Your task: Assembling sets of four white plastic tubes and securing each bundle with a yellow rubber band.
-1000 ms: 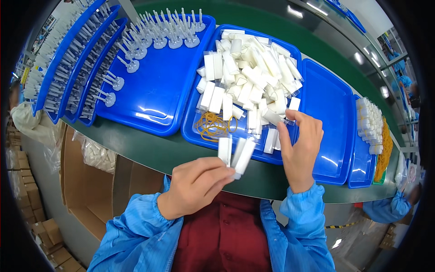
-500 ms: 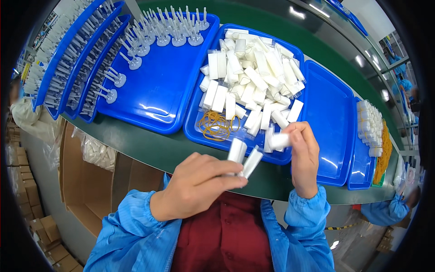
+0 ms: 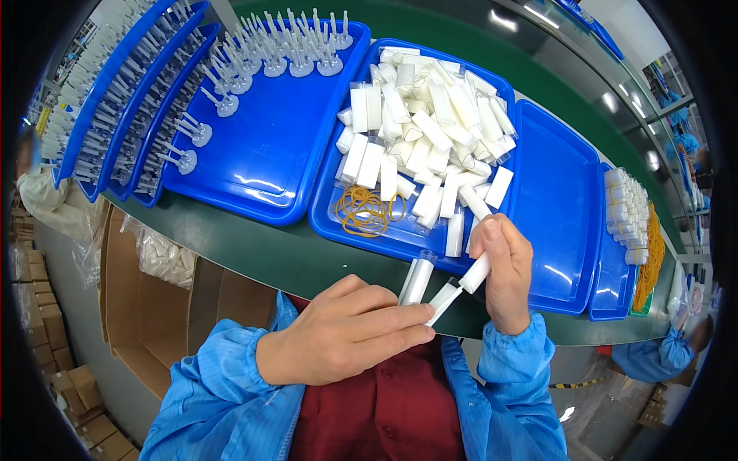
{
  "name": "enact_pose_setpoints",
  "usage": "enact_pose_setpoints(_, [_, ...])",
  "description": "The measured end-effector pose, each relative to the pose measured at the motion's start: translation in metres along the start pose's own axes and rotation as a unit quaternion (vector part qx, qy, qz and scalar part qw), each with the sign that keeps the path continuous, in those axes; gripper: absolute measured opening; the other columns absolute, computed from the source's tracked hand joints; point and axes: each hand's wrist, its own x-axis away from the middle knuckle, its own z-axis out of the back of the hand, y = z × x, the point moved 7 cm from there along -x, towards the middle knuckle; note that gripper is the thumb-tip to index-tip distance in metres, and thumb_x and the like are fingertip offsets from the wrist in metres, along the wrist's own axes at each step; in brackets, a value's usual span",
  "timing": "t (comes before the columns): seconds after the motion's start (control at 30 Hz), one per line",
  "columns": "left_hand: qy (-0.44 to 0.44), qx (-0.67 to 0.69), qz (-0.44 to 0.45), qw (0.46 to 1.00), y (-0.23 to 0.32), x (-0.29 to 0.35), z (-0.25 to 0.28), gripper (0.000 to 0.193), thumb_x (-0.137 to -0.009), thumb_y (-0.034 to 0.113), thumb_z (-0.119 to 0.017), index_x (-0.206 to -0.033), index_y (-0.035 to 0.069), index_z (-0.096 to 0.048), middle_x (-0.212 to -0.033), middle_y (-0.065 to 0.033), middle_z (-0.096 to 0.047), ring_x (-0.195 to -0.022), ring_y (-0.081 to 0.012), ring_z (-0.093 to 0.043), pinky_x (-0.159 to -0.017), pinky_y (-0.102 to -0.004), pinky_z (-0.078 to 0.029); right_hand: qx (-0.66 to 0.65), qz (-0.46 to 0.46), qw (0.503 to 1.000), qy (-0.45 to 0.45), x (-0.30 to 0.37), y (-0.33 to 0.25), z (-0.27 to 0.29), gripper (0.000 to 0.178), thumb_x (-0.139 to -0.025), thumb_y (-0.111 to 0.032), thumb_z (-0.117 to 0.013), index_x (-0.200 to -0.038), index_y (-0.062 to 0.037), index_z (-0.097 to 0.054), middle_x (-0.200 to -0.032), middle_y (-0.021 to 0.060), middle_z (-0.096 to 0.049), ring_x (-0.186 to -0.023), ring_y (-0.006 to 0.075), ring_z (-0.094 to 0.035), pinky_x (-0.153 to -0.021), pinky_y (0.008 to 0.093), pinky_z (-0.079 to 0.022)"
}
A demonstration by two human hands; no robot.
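Note:
My left hand [image 3: 346,330] is closed around a few white tubes [image 3: 417,282] with clear plastic ends, held low over the near table edge. In my right hand [image 3: 507,265], thumb and fingers pinch another white tube [image 3: 475,274], tilted down to the left. Its lower end meets, or nearly meets, the upper end of a slanted tube [image 3: 444,298] in my left hand. Just beyond, a blue tray [image 3: 388,247] bears a heap of similar tubes [image 3: 438,115] and a tangle of tan rubber bands [image 3: 369,211].
Left stands a blue tray [image 3: 254,146] with clear stemmed pieces [image 3: 300,61] along its edges, beside tilted trays full of them. To the right are another blue tray [image 3: 557,215], banded white bundles [image 3: 626,211] and yellow bands [image 3: 652,257]. An open carton [image 3: 146,323] sits below left.
My right hand has brought its tube down and left, to the tubes in my left hand. My left hand has shifted slightly right, and its tubes have turned a little.

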Motion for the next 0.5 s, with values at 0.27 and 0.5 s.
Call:
enact_pose_setpoints(0.27, [-0.003, -0.032, -0.031, 0.999, 0.006, 0.002, -0.005, 0.029, -0.084, 0.013, -0.067, -0.112, 0.01, -0.075, -0.125, -0.0043, -0.07, -0.086, -0.0158, -0.063, -0.07, -0.0277, -0.042, 0.09, 0.077, 0.99, -0.072, 0.006, -0.014, -0.012, 0.026, -0.101, -0.018, -0.058, -0.079, -0.0044, -0.058, -0.073, 0.0049, -0.054, -0.07, 0.0156, -0.05, -0.066, 0.032, -0.038])
enact_pose_setpoints(0.5, [0.082, -0.02, -0.028, 0.996, -0.008, 0.009, -0.008, 0.031, -0.081, 0.012, -0.072, -0.112, 0.007, -0.07, -0.124, -0.0115, -0.066, -0.093, -0.022, -0.066, -0.075, -0.0317, -0.048, 0.171, 0.254, 0.952, -0.028, 0.029, -0.042, -0.034, 0.014, -0.09, -0.007, -0.066, -0.078, -0.0048, -0.057, -0.075, 0.0086, -0.054, -0.076, 0.0281, -0.052, -0.077, 0.041, -0.037])
